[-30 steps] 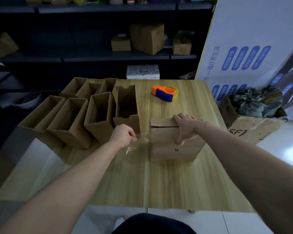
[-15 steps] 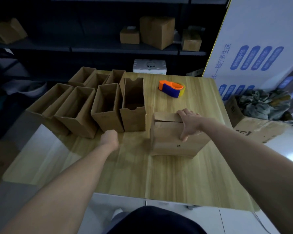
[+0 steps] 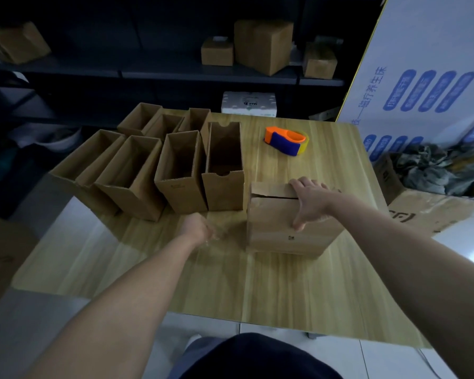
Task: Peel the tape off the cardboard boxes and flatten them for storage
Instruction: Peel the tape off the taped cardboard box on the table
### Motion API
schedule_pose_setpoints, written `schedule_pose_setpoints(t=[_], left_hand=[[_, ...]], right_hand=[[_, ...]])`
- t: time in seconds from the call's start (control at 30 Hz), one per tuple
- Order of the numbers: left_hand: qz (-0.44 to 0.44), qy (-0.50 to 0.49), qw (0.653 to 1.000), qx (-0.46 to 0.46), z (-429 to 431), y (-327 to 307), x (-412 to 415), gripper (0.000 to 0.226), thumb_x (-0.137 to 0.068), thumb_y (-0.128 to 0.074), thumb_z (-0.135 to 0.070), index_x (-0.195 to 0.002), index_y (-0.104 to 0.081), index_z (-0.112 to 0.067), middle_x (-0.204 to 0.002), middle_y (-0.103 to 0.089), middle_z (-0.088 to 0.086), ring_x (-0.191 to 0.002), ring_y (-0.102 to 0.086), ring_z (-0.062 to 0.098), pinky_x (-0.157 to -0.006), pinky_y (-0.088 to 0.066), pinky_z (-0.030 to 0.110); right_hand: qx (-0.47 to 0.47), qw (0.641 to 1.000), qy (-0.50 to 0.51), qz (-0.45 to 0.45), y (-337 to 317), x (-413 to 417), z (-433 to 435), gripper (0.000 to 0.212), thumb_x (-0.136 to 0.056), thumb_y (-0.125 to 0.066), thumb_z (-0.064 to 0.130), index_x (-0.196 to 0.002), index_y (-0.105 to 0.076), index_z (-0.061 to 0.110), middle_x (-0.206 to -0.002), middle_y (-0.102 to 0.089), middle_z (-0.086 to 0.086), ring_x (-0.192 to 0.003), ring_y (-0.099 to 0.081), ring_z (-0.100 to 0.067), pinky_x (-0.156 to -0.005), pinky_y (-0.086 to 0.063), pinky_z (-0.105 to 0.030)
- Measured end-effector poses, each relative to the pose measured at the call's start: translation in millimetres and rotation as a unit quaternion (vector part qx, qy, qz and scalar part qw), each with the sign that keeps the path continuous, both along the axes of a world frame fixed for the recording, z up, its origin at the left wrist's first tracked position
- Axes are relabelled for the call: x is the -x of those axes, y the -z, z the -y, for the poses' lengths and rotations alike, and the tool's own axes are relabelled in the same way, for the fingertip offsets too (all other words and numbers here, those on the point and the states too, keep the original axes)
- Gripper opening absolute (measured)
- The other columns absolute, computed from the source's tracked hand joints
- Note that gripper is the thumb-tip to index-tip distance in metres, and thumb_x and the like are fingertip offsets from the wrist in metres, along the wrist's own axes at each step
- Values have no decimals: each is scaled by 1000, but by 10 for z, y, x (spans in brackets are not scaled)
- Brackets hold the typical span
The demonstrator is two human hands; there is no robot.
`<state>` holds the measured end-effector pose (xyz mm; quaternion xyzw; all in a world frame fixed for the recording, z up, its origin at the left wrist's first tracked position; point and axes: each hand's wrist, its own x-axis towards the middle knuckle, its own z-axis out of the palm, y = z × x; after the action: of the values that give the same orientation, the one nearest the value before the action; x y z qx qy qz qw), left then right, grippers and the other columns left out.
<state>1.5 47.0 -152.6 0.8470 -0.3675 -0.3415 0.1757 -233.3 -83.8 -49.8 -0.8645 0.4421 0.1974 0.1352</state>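
A closed cardboard box [image 3: 285,233] stands on the wooden table [image 3: 257,283], right of centre, its top flap seam slightly parted. My right hand [image 3: 311,201] holds its top front edge, fingers on the top flap and thumb down the front face. My left hand [image 3: 199,228], blurred, sits just left of the box near the tabletop. It seems to pinch a faint strip of clear tape [image 3: 227,232] stretching toward the box's left side.
Several open-topped cardboard boxes [image 3: 181,170] stand in rows on the table's left half. An orange and blue tape dispenser [image 3: 286,140] lies at the back. A floor carton with cloth [image 3: 427,212] sits right of the table, with a large white printed panel [image 3: 422,77] behind it.
My left hand pulled the tape away to the lower left, then came back toward the box. The right hand stayed on the box top. The camera tilted down slightly.
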Motion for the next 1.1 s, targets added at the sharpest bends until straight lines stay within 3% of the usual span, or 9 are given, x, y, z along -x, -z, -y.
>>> schedule_pose_setpoints(t=[0.17,0.23,0.3,0.43,0.6,0.7,0.87,1.0,1.1], left_hand=[[-5,-42,999,-17,-57,184,5,5,-85,-63,-2,-84,-64,-7,-83,-59,3,-86,-59,19,-69,-45,24],[19,-22,999,-28,-82,249,55,15,-85,-61,-1,-99,-58,-6,-94,-61,8,-89,-58,24,-65,-43,26],[20,11,999,-50,-106,308,109,26,-84,-63,-3,-110,-56,-3,-106,-62,12,-99,-60,27,-69,-42,24],[-37,60,993,-90,-74,245,66,23,-86,-61,0,-107,-64,-5,-112,-63,12,-103,-61,25,-78,-48,25],[-99,-27,994,-30,-1,-12,-59,23,-93,-45,4,-80,-52,-13,-100,-57,18,-77,-63,31,-52,-56,35],[-78,-24,996,41,38,-243,42,8,-96,-49,-10,-93,-56,-11,-101,-63,14,-77,-68,28,-66,-59,40],[-206,31,971,120,265,-762,454,48,-88,-49,-59,-104,-62,-15,-105,-63,2,-98,-63,21,-87,-54,42],[-164,62,978,111,411,-867,659,42,-88,-64,-30,-124,-52,-13,-110,-57,2,-99,-59,22,-81,-56,39],[-168,61,976,121,451,-861,737,43,-89,-63,-27,-128,-53,-13,-120,-59,5,-106,-56,21,-91,-51,37]], right_hand=[[-10,1000,4,-4,-13,-28,38,117,-58,-81,46,-149,-13,19,-146,-24,-5,-137,-25,-29,-116,-20,-46],[-12,1000,4,-7,-14,-40,53,117,-58,-81,47,-149,-13,20,-146,-25,-5,-137,-26,-29,-115,-21,-47],[-15,1000,7,-6,-7,-39,63,118,-57,-81,47,-149,-12,21,-146,-24,-5,-137,-25,-29,-115,-21,-47],[-14,1000,9,-6,-1,-29,56,118,-57,-81,47,-149,-12,22,-146,-24,-5,-137,-25,-29,-115,-20,-47],[-15,1000,11,-11,-17,-29,47,117,-57,-82,49,-148,-14,21,-146,-26,-5,-137,-27,-29,-114,-23,-47],[-40,999,25,4,-59,10,63,119,-59,-82,54,-151,-12,25,-150,-23,-2,-138,-26,-29,-112,-29,-49],[-82,990,79,88,-126,70,155,82,-74,-78,41,-143,-38,22,-138,-45,-2,-124,-45,-24,-103,-40,-39],[-22,994,73,81,-181,140,135,44,-94,-54,41,-132,-52,19,-122,-59,-6,-110,-54,-24,-95,-46,-38],[3,988,94,123,-207,220,102,35,-101,-39,35,-124,-58,16,-108,-60,-5,-99,-55,-22,-85,-47,-36]])
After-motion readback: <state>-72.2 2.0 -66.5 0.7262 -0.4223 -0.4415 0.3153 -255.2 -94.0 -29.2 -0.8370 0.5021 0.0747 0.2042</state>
